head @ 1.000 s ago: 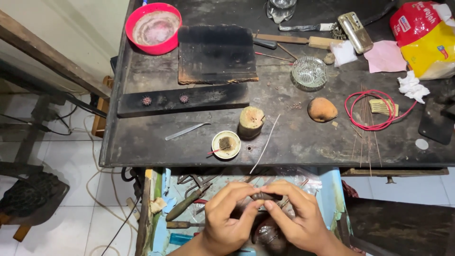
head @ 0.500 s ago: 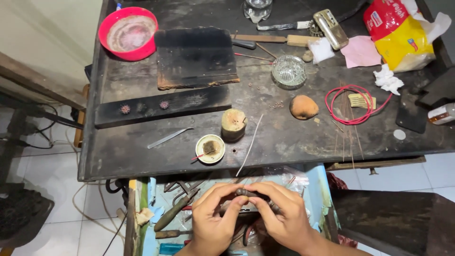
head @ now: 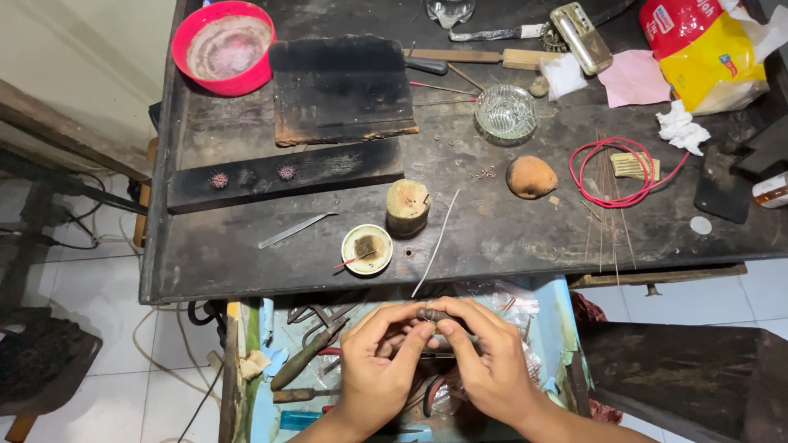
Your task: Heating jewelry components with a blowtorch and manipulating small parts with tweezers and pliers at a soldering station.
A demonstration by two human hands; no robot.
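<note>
My left hand [head: 379, 361] and my right hand [head: 486, 361] meet over an open blue drawer [head: 271, 344] below the dark workbench [head: 492, 238]. Both pinch a small dark cylindrical piece [head: 433, 315] between thumbs and fingertips. What the piece is exactly I cannot tell. Pliers and other hand tools [head: 308, 357] lie in the drawer under my hands. A thin metal wire [head: 435, 244] runs from the bench edge down toward my fingers.
On the bench stand a red bowl [head: 223, 47], a charred block [head: 341, 89], a black strip [head: 279, 175], a small round tin [head: 367, 248], a wooden stump [head: 407, 207], a glass dish [head: 506, 112], a red wire coil [head: 621, 172] and a yellow-red bag [head: 704, 51].
The view has shifted, so the bench sits further right and higher. My hands stay together on the small piece, now raised slightly toward the bench edge.
</note>
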